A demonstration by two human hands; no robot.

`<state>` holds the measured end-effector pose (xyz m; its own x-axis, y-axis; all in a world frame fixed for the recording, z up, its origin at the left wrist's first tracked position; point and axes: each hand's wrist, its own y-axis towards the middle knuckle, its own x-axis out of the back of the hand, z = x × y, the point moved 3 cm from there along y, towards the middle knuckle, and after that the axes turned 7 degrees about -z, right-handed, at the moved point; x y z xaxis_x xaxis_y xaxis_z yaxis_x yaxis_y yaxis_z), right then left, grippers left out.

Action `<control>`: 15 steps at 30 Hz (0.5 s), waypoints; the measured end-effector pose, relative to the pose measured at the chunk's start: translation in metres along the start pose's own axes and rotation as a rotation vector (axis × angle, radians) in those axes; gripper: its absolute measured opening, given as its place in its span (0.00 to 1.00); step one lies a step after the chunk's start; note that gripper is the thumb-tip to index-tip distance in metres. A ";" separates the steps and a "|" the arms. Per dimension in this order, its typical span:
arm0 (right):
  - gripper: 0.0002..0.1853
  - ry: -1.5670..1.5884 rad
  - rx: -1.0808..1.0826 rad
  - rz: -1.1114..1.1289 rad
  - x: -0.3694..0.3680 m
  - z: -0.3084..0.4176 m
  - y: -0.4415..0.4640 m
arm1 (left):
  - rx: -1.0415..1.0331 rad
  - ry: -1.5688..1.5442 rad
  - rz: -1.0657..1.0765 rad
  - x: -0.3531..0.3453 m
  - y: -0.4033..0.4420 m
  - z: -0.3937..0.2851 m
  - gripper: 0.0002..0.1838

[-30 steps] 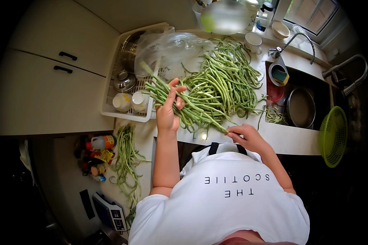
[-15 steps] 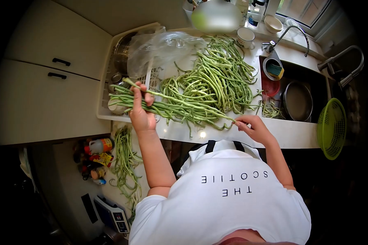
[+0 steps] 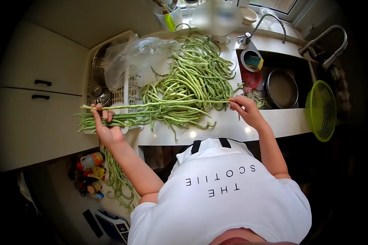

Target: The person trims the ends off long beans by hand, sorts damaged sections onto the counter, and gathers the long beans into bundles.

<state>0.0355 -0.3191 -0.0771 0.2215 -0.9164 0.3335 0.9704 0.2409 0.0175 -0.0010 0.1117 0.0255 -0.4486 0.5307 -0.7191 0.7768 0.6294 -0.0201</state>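
A bunch of long green beans (image 3: 131, 118) lies in my left hand (image 3: 108, 127), its fingers wrapped round it near the left end. One pale long bean (image 3: 163, 104) runs almost level from that hand to my right hand (image 3: 244, 109), which pinches its right tip. The free ends of the bunch rest on the white counter (image 3: 159, 136). Behind them spreads a large pile of long beans (image 3: 196, 73), with a clear plastic bag (image 3: 139, 57) to its left.
A white dish rack (image 3: 129, 92) holds pots at the left. On the right are a sink with a round pan (image 3: 282, 89), a red bowl (image 3: 251, 78) and a green colander (image 3: 321, 110). More beans (image 3: 118, 179), bottles (image 3: 92, 160) and a scale (image 3: 112, 224) stand lower left.
My left hand has moved left with the bunch, away from my right hand. The single bean is now stretched straight between both hands. The view has shifted.
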 end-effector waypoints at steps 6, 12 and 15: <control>0.06 -0.211 0.079 -0.127 0.002 -0.002 0.001 | 0.025 0.040 0.027 -0.001 -0.002 0.006 0.10; 0.08 0.440 -0.262 -0.565 0.034 -0.076 0.010 | -0.032 0.038 -0.054 -0.002 -0.010 0.019 0.11; 0.07 0.414 -0.227 -0.731 0.082 -0.116 0.007 | -0.051 0.024 -0.060 0.008 -0.004 0.005 0.10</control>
<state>0.0716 -0.4299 -0.1592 -0.4905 -0.8695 -0.0584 0.8689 -0.4828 -0.1092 -0.0051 0.1105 0.0164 -0.5043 0.5044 -0.7009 0.7250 0.6883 -0.0264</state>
